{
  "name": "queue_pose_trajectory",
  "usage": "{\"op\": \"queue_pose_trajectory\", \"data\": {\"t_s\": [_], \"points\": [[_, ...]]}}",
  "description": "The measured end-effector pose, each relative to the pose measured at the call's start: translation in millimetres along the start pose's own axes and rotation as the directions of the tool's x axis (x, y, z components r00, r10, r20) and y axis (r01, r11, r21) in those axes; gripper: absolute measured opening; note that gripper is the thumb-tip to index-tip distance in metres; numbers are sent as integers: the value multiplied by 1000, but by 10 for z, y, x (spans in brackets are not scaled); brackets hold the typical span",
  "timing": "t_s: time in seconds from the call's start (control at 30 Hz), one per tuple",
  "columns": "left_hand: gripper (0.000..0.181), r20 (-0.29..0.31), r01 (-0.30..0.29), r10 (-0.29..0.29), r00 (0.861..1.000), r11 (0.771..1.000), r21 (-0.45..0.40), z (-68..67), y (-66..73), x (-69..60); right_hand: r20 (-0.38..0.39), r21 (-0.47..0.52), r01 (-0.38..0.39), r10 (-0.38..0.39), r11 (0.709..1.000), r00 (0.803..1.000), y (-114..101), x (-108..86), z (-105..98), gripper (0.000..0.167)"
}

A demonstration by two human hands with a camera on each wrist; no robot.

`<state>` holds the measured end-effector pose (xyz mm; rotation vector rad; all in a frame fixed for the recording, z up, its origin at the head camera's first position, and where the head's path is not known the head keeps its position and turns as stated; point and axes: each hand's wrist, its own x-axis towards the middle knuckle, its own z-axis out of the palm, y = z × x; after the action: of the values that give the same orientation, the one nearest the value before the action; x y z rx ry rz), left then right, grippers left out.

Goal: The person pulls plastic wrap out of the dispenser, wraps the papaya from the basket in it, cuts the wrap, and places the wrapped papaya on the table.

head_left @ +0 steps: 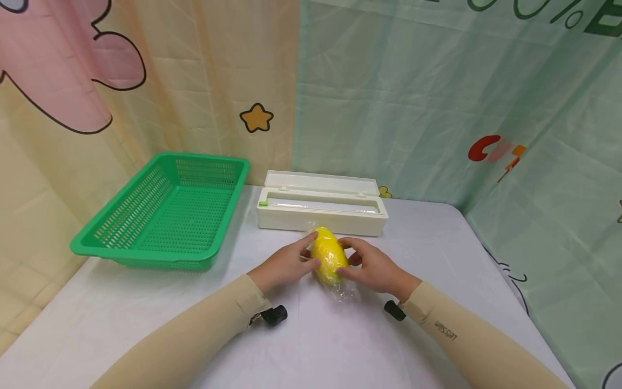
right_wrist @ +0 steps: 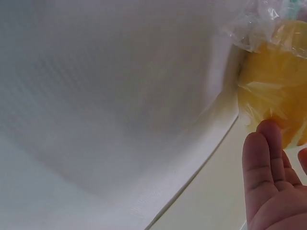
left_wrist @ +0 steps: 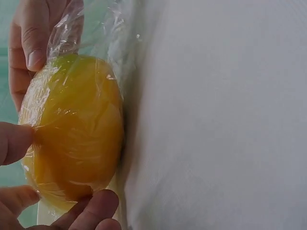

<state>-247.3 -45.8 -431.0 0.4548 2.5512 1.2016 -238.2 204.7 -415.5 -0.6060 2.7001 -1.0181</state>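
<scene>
A yellow, mango-shaped fruit [head_left: 329, 256] [left_wrist: 81, 124] [right_wrist: 273, 91] is wrapped in clear cling film. It stands between both hands over the white table. My left hand [head_left: 286, 263] holds its left side with thumb and fingers. On the right side, my right hand [head_left: 375, 266] grips it between thumb and fingertips. Loose film [head_left: 342, 292] gathers at the fruit's near end. The left wrist view shows wrinkled film pulled taut over the skin, greenish at one end. In the right wrist view the right fingers [right_wrist: 259, 153] touch the fruit's edge; part of it is cut off.
Just behind the hands is a white cling film dispenser [head_left: 320, 220], its lid [head_left: 320, 182] raised and a green slider [head_left: 263, 203] at its left end. A green plastic basket [head_left: 146, 254] stands to the left. Printed curtains [head_left: 389, 108] hang behind the table.
</scene>
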Motion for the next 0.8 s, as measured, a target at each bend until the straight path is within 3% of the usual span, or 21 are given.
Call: {"op": "queue_pose_trajectory", "data": {"t_s": [0.17, 0.3, 0.43, 0.57, 0.7, 0.8], "points": [[76, 4, -8, 8, 1000, 997, -75, -23, 19, -17, 47, 67, -2, -1, 998, 999, -16, -52, 34, 80], [75, 2, -31, 31, 1000, 998, -51, -62, 64, -57, 122, 100, 6, -18, 995, 992, -24, -99, 65, 86], [74, 11, -21, 22, 1000, 1000, -15, -79, 102, -80, 179, 50, 10, -19, 999, 984, -40, -131, 54, 84], [74, 27, -29, 28, 999, 1000, 9, -79, 122, -69, 133, -52, 44, -36, 998, 990, -92, -151, -8, 77], [77, 41, -56, 55, 998, 998, 10, -75, 134, -54, 81, -154, 111, -100, 982, 992, -157, -162, -15, 78], [77, 37, -50, 50, 998, 999, 13, -72, 146, -64, 89, -166, 135, -122, 977, 989, -156, -163, 42, 80]]}}
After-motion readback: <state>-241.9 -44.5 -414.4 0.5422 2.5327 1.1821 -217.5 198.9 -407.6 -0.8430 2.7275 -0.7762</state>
